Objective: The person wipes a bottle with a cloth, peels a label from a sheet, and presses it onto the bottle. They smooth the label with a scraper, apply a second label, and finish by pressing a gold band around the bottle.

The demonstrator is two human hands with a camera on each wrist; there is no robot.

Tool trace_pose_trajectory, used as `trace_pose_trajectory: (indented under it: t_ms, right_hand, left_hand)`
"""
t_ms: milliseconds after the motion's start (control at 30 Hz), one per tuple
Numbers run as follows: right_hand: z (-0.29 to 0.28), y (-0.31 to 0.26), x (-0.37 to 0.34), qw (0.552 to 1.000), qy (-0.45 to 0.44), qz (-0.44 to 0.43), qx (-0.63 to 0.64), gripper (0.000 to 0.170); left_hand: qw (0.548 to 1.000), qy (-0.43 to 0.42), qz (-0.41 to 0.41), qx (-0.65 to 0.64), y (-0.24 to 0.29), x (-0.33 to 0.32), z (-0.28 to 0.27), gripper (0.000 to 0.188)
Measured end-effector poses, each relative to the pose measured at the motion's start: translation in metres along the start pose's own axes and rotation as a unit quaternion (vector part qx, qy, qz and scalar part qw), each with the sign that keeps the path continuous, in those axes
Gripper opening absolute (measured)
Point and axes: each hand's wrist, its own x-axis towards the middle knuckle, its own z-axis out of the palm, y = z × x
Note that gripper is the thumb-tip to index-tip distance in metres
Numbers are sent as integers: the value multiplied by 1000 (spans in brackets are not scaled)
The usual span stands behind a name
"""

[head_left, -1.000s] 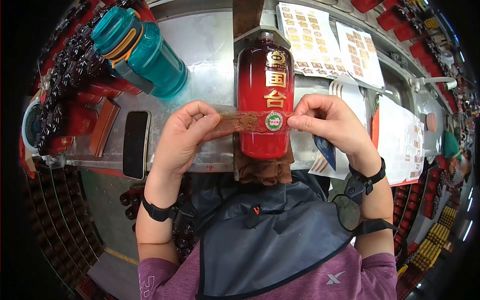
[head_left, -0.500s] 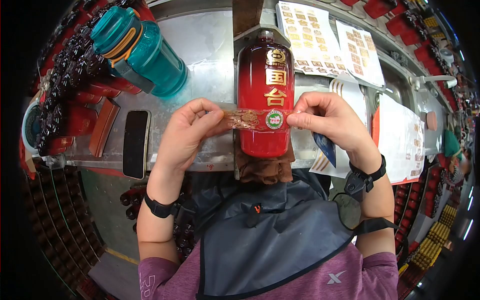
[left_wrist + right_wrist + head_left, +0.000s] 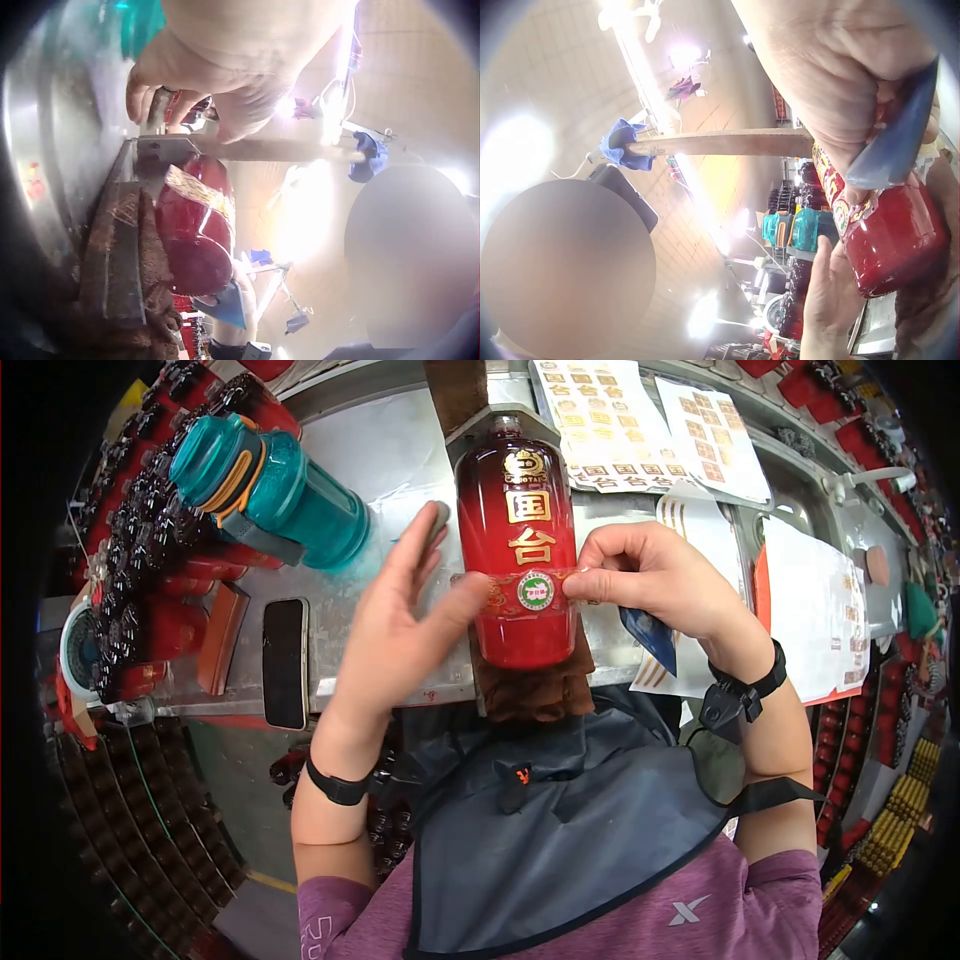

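A red bottle (image 3: 520, 510) with gold characters lies on a brown cloth (image 3: 540, 695). Across its lower part runs a patterned clear strip (image 3: 508, 600) with a round green-and-white seal (image 3: 536, 591). The left hand (image 3: 400, 635) has its fingers raised and extended, its blurred thumb at the strip's left part; whether it presses there is unclear. At the strip's right end, the right hand (image 3: 670, 582) pinches with thumb and index finger. A blue piece (image 3: 896, 146) sticks out from under the right palm. The left wrist view shows the strip (image 3: 196, 193) slanting over the bottle.
A teal water bottle (image 3: 310, 505), a black phone (image 3: 286, 665) and a reddish-brown block (image 3: 222, 640) are at left. Sticker sheets (image 3: 610, 425) and white papers (image 3: 815, 610) lie at right, beside a sink with a tap (image 3: 880, 477). Many dark red bottles (image 3: 150, 550) stand at far left.
The left hand has let go of the strip's left end, its fingers unfolding upward and its thumb moving right to the bottle. The right hand keeps its pinch. The head view has shifted slightly.
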Motion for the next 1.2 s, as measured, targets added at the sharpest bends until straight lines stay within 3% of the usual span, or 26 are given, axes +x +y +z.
trace_pose_trajectory:
  t_ms: [100,200,1200]
  right_hand:
    - [0,3,1,999,3,-24,23,22]
    - [2,-1,-1,998,-17,-27,59,19]
    - [2,5,4,997,-18,-37,60,18]
  left_hand:
    - [999,-29,25,-3,7,0,24,92]
    - [1000,-23,15,-14,7,3,30,95]
    - [999,-20,12,-47,7,1,35,92]
